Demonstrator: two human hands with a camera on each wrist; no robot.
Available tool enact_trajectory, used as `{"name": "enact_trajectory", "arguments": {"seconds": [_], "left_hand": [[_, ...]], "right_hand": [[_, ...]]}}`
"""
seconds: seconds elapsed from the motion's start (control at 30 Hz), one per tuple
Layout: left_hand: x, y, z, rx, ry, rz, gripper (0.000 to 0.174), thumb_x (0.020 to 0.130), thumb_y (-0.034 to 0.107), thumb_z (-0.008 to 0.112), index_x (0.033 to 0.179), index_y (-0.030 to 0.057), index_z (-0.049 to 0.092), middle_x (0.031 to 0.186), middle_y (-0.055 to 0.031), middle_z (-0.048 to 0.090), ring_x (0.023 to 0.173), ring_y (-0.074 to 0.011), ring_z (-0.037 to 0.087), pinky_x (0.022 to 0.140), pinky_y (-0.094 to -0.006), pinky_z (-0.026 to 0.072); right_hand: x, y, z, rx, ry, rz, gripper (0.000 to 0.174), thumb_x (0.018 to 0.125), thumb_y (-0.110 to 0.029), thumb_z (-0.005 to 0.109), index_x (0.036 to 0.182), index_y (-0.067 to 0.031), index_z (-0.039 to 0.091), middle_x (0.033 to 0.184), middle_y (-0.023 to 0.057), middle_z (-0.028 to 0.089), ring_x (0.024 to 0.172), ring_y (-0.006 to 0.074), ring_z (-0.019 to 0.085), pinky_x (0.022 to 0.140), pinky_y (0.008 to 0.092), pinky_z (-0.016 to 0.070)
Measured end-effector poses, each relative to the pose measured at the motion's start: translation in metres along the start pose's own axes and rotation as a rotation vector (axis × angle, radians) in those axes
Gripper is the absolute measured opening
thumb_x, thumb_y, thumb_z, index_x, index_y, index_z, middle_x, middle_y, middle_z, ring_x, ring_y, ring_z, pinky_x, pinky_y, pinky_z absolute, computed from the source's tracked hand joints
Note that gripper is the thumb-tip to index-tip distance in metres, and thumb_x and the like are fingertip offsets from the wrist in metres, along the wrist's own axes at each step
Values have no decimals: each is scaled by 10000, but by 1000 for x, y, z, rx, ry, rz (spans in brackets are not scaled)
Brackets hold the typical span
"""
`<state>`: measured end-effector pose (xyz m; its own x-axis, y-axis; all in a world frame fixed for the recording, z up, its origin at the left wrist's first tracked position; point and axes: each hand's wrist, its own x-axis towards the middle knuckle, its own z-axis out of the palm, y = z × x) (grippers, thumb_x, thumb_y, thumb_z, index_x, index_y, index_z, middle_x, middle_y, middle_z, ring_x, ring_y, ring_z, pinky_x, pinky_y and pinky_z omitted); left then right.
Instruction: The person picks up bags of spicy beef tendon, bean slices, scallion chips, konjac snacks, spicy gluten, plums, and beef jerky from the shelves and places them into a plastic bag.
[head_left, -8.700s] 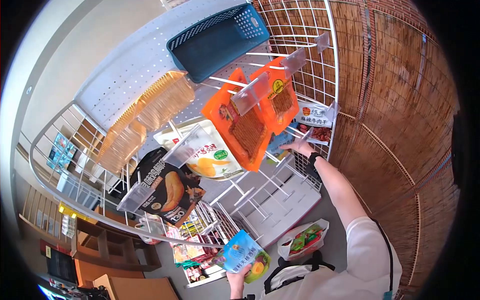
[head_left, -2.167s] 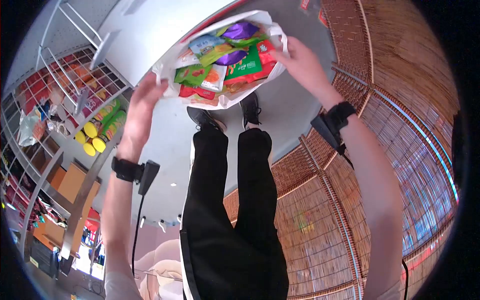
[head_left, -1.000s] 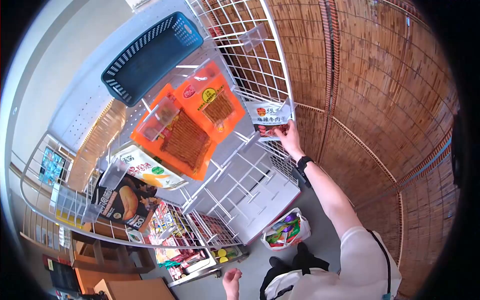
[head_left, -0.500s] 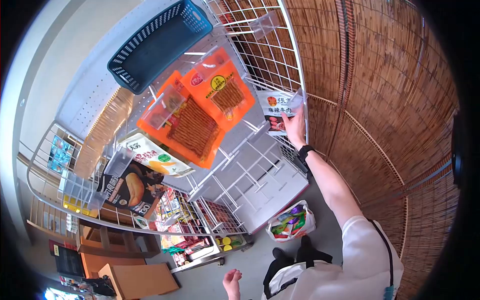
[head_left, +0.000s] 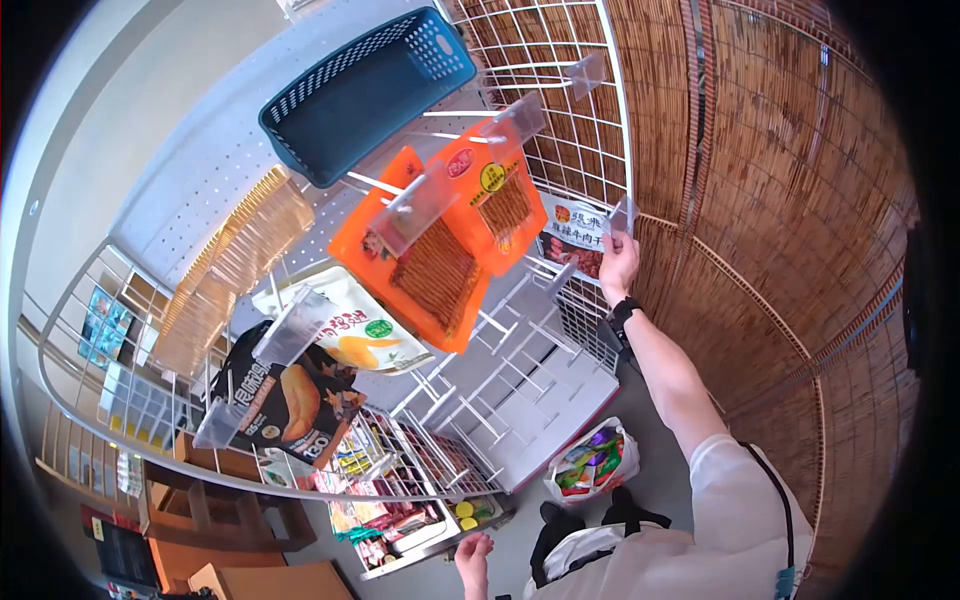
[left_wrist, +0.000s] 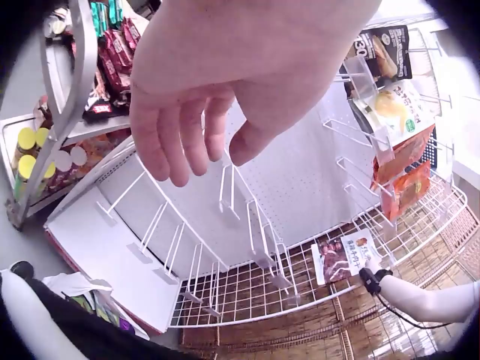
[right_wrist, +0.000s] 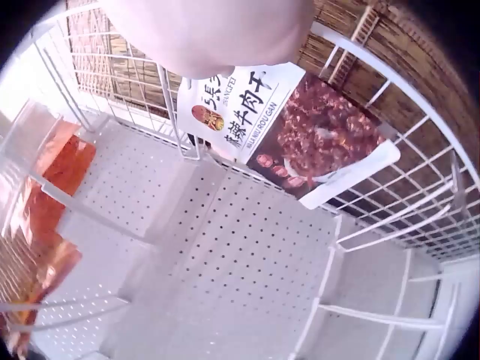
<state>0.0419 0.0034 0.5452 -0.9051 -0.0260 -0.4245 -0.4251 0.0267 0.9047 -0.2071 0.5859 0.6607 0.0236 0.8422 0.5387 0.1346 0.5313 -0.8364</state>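
Observation:
My right hand [head_left: 619,262] pinches the right edge of a white-and-dark bag of beef jerky [head_left: 573,238], which hangs on the side grid of the rack, close by a hook's clear tag. In the right wrist view the hand covers the top of the jerky bag [right_wrist: 322,135], and its fingertips are hidden. Lower down, my left hand [head_left: 473,551] holds nothing; its fingers hang loosely curled, as the left wrist view shows of the hand [left_wrist: 217,90]. Orange snack packs [head_left: 437,270] hang left of the jerky bag.
A blue basket [head_left: 370,110] sits high on the rack. White [head_left: 350,320] and black [head_left: 290,400] packs hang below left, near clear plastic trays [head_left: 240,270]. Bare hooks [head_left: 510,370] stick out lower down. A filled white carrier bag [head_left: 592,465] stands on the floor by the feet.
Earlier my left hand held a blue pouch; later both hands were at the carrier bag's rim. Since then my right hand has risen to the jerky bag and shifted to its right edge.

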Motion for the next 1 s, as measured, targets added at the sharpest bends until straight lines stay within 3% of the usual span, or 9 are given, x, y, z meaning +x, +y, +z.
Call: {"name": "enact_trajectory", "arguments": {"seconds": [0.17, 0.3, 0.37, 0.47, 0.63, 0.8, 0.9, 0.93, 1.0], "left_hand": [[53, 26, -11, 55, -139, 59, 158, 895, 85, 622, 1024, -6, 615, 884, -68, 660, 780, -149, 637, 731, -283, 535], [79, 43, -17, 110, -194, 65, 152, 893, 88, 630, 1014, -3, 619, 870, -61, 659, 775, -139, 634, 711, -270, 521], [90, 53, -16, 129, -247, 88, 154, 892, 95, 635, 1012, 0, 620, 872, -55, 659, 767, -129, 629, 697, -257, 507], [96, 68, -9, 130, -271, 79, 169, 900, 116, 643, 1025, 3, 627, 811, -21, 644, 726, -100, 591, 684, -235, 475], [113, 70, 4, 108, -342, 105, 178, 903, 129, 648, 1033, 8, 635, 850, -26, 658, 773, -100, 605, 711, -237, 482], [129, 69, 28, 78, -420, 132, 166, 897, 82, 631, 1037, -5, 622, 862, -53, 669, 767, -133, 625, 720, -258, 506], [121, 86, 42, 88, -456, 109, 176, 897, 90, 634, 1042, -10, 621, 870, -55, 669, 772, -133, 625, 727, -256, 504], [121, 88, 45, 99, -470, 106, 183, 897, 87, 629, 1049, -15, 619, 880, -64, 670, 791, -141, 633, 754, -260, 511], [120, 90, 48, 117, -472, 110, 185, 896, 83, 625, 1052, -16, 619, 889, -68, 670, 800, -144, 636, 764, -264, 513]], "right_hand": [[7, -13, -16, -44, -104, 131, 179, 853, -252, 669, 903, -83, 699, 863, 125, 691, 809, 325, 653, 712, 403, 489], [15, -21, -34, -179, -172, 11, 192, 873, -278, 640, 917, -105, 709, 853, 141, 688, 821, 345, 656, 706, 423, 494], [19, -29, -38, -222, -219, -17, 187, 895, -252, 606, 972, -95, 674, 887, 156, 683, 838, 364, 649, 720, 443, 493], [22, -38, -36, -82, -235, -75, 248, 964, -210, 485, 1068, 11, 529, 960, 235, 654, 913, 423, 622, 793, 491, 475], [29, -34, -31, -36, -221, -15, 269, 979, -216, 475, 1059, 35, 529, 1010, 268, 635, 981, 441, 600, 816, 472, 474], [42, -20, -29, 117, -220, 55, 223, 975, -158, 481, 1091, 27, 527, 992, 209, 652, 921, 323, 643, 816, 383, 485], [53, 1, -31, 134, -245, -2, 201, 972, -136, 493, 1095, 19, 528, 978, 182, 654, 898, 282, 643, 809, 352, 487], [58, 9, -31, 178, -224, -91, 182, 975, -136, 506, 1084, 9, 532, 930, 129, 654, 839, 209, 628, 749, 317, 485], [71, 17, -37, 256, -324, -12, 176, 977, -139, 512, 1079, 3, 534, 902, 100, 644, 808, 167, 603, 717, 300, 476]]}}
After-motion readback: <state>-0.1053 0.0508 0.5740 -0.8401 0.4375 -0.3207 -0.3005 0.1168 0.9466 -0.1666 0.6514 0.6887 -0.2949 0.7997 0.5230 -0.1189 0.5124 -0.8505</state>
